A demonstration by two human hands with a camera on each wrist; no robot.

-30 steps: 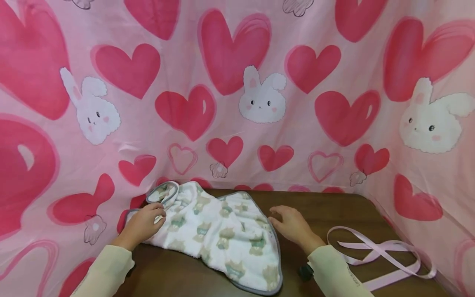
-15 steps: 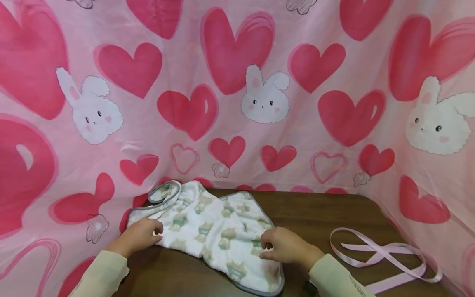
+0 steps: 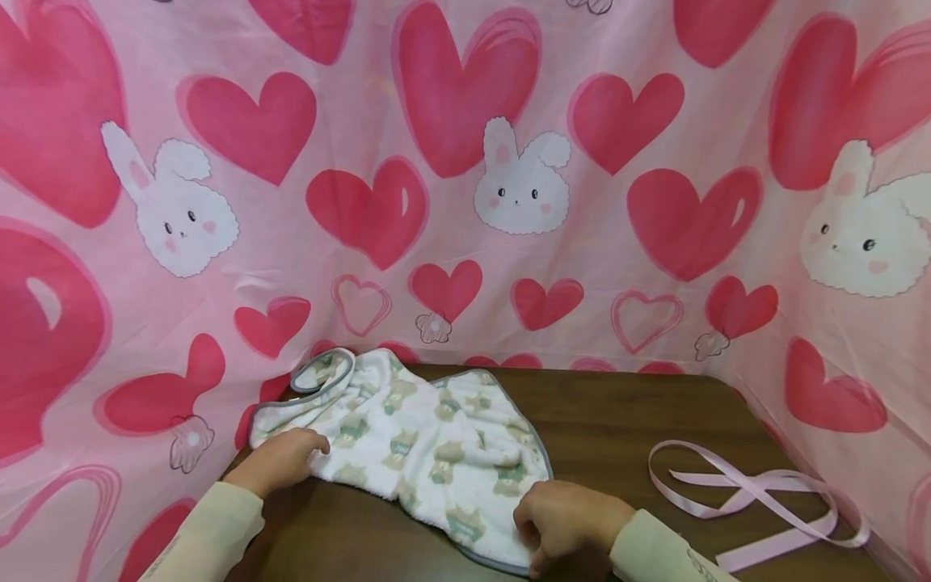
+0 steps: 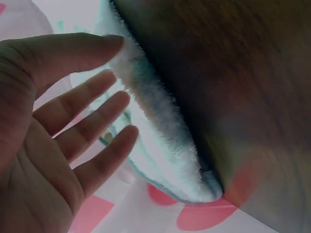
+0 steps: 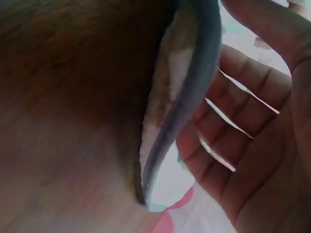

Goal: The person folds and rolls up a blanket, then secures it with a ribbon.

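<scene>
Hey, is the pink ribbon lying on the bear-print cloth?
No, the pink ribbon lies on the brown table, apart from the bear-print cloth.

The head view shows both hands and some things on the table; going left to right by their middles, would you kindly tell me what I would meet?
Left hand, white patterned cloth with grey edging, right hand, pink ribbon.
</scene>
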